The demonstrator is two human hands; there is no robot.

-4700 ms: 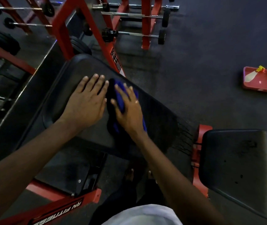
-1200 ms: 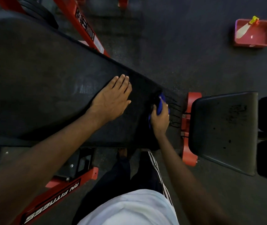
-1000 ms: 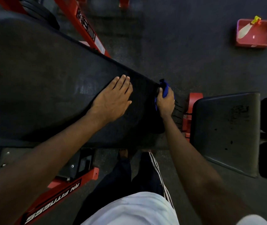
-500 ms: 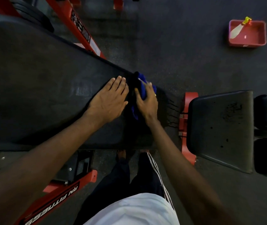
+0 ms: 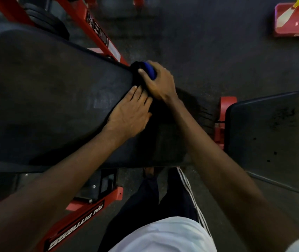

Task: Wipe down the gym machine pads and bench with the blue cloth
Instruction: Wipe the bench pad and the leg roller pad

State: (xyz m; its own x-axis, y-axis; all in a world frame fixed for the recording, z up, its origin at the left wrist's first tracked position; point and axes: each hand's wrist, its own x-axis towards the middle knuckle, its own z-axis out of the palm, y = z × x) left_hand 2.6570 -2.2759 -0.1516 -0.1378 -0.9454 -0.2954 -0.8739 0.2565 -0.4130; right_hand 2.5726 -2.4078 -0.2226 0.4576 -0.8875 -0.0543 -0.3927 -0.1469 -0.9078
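Note:
A long black bench back pad (image 5: 54, 106) runs across the left and middle of the view. My right hand (image 5: 160, 81) grips the blue cloth (image 5: 149, 70) bunched at the pad's far edge, thumb on top; most of the cloth is hidden under the hand. My left hand (image 5: 130, 113) lies flat on the pad just below it, fingers straight and touching the right hand. A separate black seat pad (image 5: 266, 139) sits to the right, with scuffs and small holes.
Red frame bars (image 5: 97, 31) rise behind the pad and a red base bar with white lettering (image 5: 76, 231) lies at lower left. A red tray (image 5: 296, 20) holding a spray bottle sits on the dark floor at top right. My legs stand below the pad.
Over the last second my right hand moved the cloth from the pad's lower right end up and left to its far edge, and now bunches it there. My left hand stayed flat on the pad.

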